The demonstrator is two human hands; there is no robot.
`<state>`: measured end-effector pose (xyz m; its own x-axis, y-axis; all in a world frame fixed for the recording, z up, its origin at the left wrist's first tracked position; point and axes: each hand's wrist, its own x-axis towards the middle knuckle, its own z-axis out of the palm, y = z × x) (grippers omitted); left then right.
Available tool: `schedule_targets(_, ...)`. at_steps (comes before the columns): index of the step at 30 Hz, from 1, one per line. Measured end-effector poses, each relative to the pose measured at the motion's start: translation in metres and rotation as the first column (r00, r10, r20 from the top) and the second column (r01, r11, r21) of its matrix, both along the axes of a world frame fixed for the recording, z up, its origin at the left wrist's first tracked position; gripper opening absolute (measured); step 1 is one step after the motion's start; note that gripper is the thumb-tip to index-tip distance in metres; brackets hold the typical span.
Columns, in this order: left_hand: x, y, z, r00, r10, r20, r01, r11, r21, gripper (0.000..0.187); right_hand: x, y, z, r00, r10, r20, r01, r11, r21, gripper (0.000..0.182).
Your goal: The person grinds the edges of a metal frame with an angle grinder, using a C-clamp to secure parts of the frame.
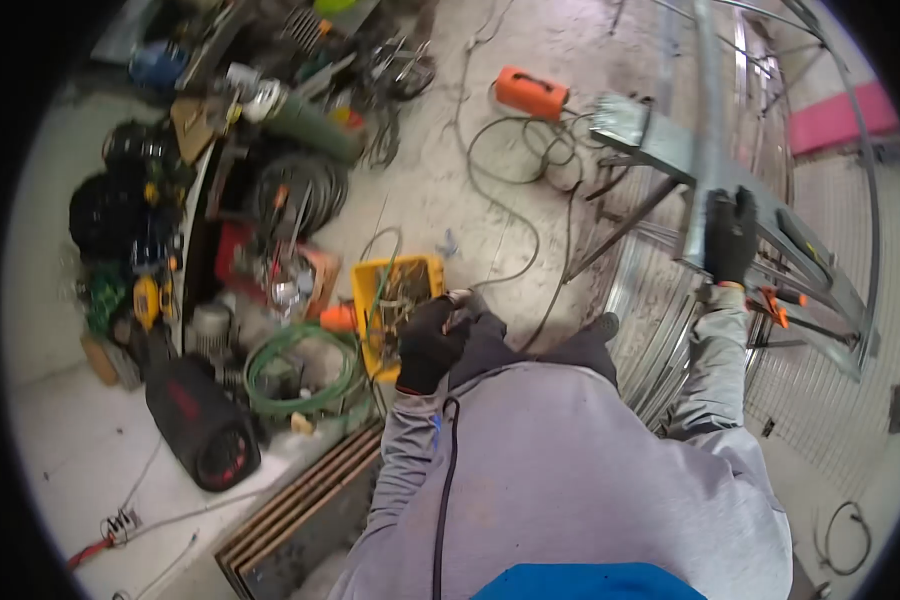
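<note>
My right hand (732,238), in a black glove, lies against the right side of a long grey metal profile (708,110). Its visible fingers are stretched out and slightly apart; the thumb is hidden. That profile crosses a narrow metal-topped bench (660,140) and runs out of view at the top. In front of my body, my left hand (432,345), also gloved, has its fingers curled. Whatever they may hold cannot be made out. Just beyond it stands a yellow container (366,285) with many small brownish pieces inside.
An orange case (531,93) lies on the floor near looping cables (500,190). To the left are a coiled green hose (255,375), a black speaker (200,420) and cluttered tools. An orange-handled clamp (773,305) is at the bench; long metal profiles (660,320) lie beneath.
</note>
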<state>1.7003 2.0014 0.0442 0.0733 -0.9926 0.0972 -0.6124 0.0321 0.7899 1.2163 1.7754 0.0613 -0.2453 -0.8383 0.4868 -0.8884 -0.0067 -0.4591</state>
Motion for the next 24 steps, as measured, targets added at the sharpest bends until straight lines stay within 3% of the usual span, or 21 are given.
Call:
schedule_targets(1,0.032,0.016,-0.006,0.997,0.068,0.021,-0.070,0.994,0.089,0.033,0.005,-0.007,0.002,0.998,-0.026,0.057,0.022,0.997,0.070,0.060)
schedule_targets(2,0.061,0.029,-0.007,0.992,0.120,0.049,-0.127,0.977,0.174,0.032,0.017,-0.005,0.011,0.970,-0.058,0.237,0.034,0.994,0.106,0.062)
schedule_targets(4,0.100,0.051,0.005,0.957,0.288,-0.023,-0.276,0.935,0.221,0.031,0.019,-0.005,0.013,0.973,-0.061,0.224,0.017,0.981,0.194,0.061)
schedule_targets(5,0.125,0.063,0.003,0.969,0.179,0.170,-0.202,0.971,0.130,0.030,0.023,-0.004,0.019,0.979,-0.050,0.197,0.008,0.979,0.205,0.061)
schedule_targets(6,0.142,0.071,0.002,0.971,0.177,0.161,-0.198,0.972,0.127,0.030,0.024,-0.004,0.023,0.986,-0.046,0.163,0.011,0.978,0.209,0.058)
schedule_targets(8,0.166,0.078,-0.007,0.853,0.512,-0.104,-0.467,0.836,0.287,0.028,0.023,-0.003,0.025,0.984,-0.036,0.177,-0.002,0.978,0.210,0.054)
schedule_targets(9,0.174,0.078,-0.015,0.855,0.505,-0.117,-0.457,0.842,0.286,0.028,0.022,-0.003,0.025,0.985,-0.042,0.166,0.008,0.979,0.203,0.054)
schedule_targets(11,0.193,0.068,-0.028,0.701,0.673,-0.236,-0.577,0.730,0.367,0.027,0.022,-0.001,0.026,0.980,-0.020,0.198,-0.019,0.981,0.193,0.050)
schedule_targets(12,0.200,0.060,-0.033,0.708,0.664,-0.240,-0.569,0.738,0.363,0.027,0.022,-0.003,0.028,0.980,-0.030,0.198,-0.008,0.982,0.187,0.050)
schedule_targets(14,0.207,0.033,-0.029,0.693,0.663,-0.283,-0.528,0.734,0.427,0.027,0.024,-0.011,0.031,0.986,-0.165,-0.009,0.166,0.982,0.088,0.048)
schedule_targets(16,0.216,0.003,-0.019,0.773,0.592,-0.227,-0.468,0.774,0.427,0.027,0.022,-0.032,0.031,0.963,-0.155,0.219,0.164,0.986,-0.023,0.046)
schedule_targets(19,0.245,-0.052,-0.020,0.908,0.385,-0.167,-0.275,0.846,0.456,0.027,0.077,-0.077,0.073,0.974,-0.113,0.194,0.127,0.990,-0.060,0.042)
schedule_targets(20,0.255,-0.076,-0.020,0.953,0.302,-0.041,-0.264,0.885,0.384,0.028,0.091,-0.098,0.084,0.972,-0.111,0.209,0.125,0.991,-0.054,0.040)
schedule_targets(21,0.263,-0.101,-0.023,0.971,0.225,0.085,-0.241,0.924,0.297,0.029,0.094,-0.125,0.077,0.946,0.023,0.325,0.043,0.980,-0.197,0.038)
schedule_targets(22,0.272,-0.127,-0.036,0.958,0.284,-0.044,-0.256,0.913,0.318,0.028,0.113,-0.148,0.089,0.974,0.008,0.228,0.042,0.976,-0.213,0.038)
schedule_targets(23,0.271,-0.162,-0.021,0.932,0.354,-0.081,-0.293,0.864,0.411,0.027,0.131,-0.169,0.096,0.952,0.011,0.306,0.041,0.986,-0.164,0.036)
schedule_targets(24,0.284,-0.191,-0.036,0.968,0.248,-0.031,-0.228,0.928,0.295,0.027,0.147,-0.191,0.095,0.881,0.097,0.463,-0.005,0.980,-0.197,0.036)
